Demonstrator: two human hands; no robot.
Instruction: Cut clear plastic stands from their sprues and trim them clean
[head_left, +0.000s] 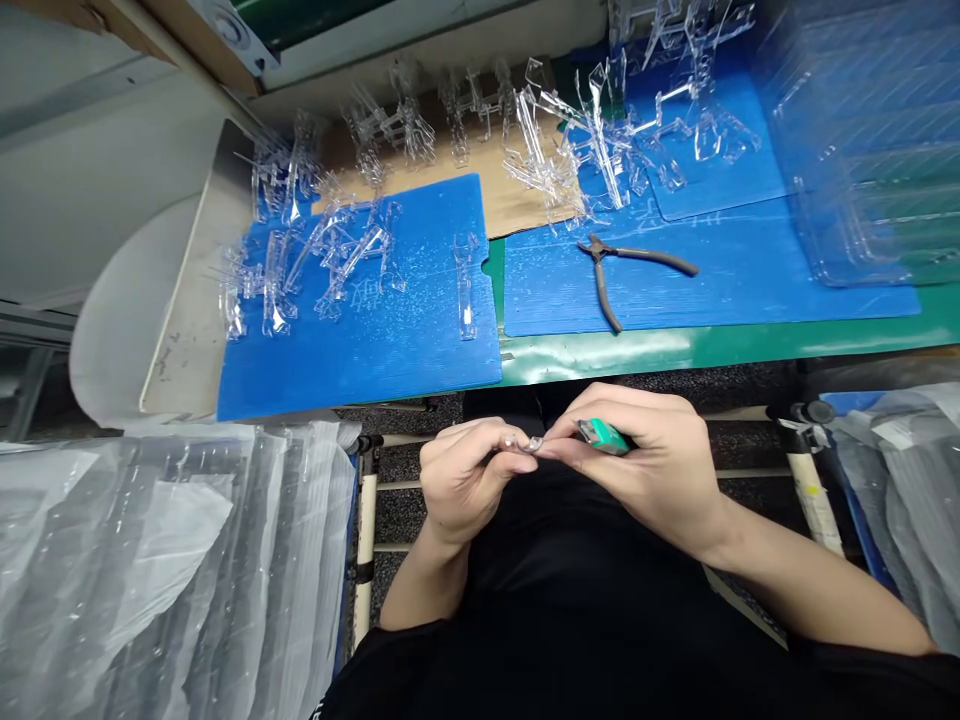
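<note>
Just off the near edge of the green-topped bench (pixel 637 348), 2 bare hands meet over a dark-clothed lap. Between them is 1 small clear plastic piece (pixel 535 443), mostly hidden by fingertips. The left hand (pixel 466 480) has its thumb and fingers clamped on it; the right hand (pixel 652 455) has its fingers closed around 1 green-handled tool (pixel 606 437), its fingertips at the piece's right end.

On the bench lie 3 blue sheets: 1 left (pixel 405 355), 1 right (pixel 555 290), and 1 smaller sheet (pixel 761 125) far right. The left sheet bears 1 lone clear part (pixel 466 290) near its right edge; the right sheet bears 1 pair of side cutters (pixel 598 250), handles spread. Farther back, 1 cardboard sheet (pixel 480 190) lies under tangled clear mouldings (pixel 409 125), too jumbled to count. Clear trays (pixel 862 130) stand far right; 2 wrapped stacks flank the person, left (pixel 187 560) and right (pixel 915 470).
</note>
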